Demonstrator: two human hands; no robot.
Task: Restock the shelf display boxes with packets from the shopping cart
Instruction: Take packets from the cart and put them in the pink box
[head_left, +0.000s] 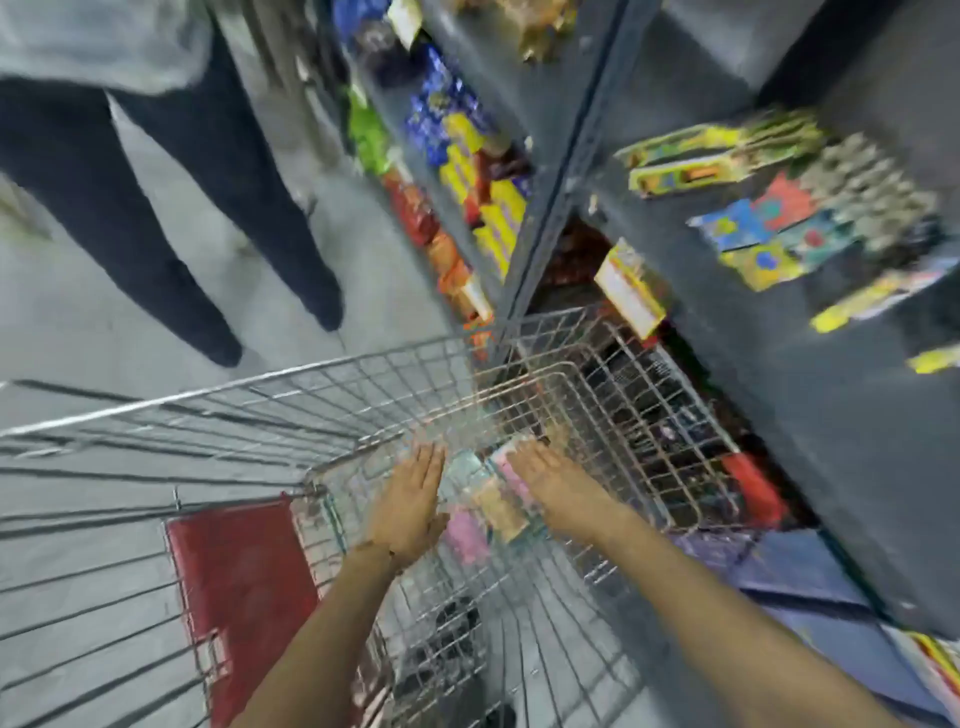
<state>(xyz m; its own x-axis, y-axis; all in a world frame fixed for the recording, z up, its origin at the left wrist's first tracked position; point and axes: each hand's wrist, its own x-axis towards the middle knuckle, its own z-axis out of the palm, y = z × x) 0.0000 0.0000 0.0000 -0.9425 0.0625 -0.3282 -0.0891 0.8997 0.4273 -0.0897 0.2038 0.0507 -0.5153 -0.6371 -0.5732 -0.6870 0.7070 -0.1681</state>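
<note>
Packets (485, 501): a small loose heap, pink, pale green and tan, is seen at the bottom of the shopping cart (332, 410), at its narrow front end. The heap is flanked by both hands. Left hand (410, 504): flat, fingers straight and together, palm turned inward, set against the left side of the heap. Right hand (553, 480): likewise flat and unclenched, laid along the right side. Nothing is clasped yet; the packets are merely bracketed between two open palms.

Step in hand, as judged: the gathering of stock from the cart, before any lift.

Next move, as judged: the palms are to be pressed together or slid under the heap, so that several packets are raised at once without slipping through.

Shelf (831, 415): dark metal, just beside the cart on the right. Display boxes (691, 166), yellow and green, are seen on it, blurred; their fill cannot be told.

Legs (156, 218) of another person are seen across the aisle, well apart.
</note>
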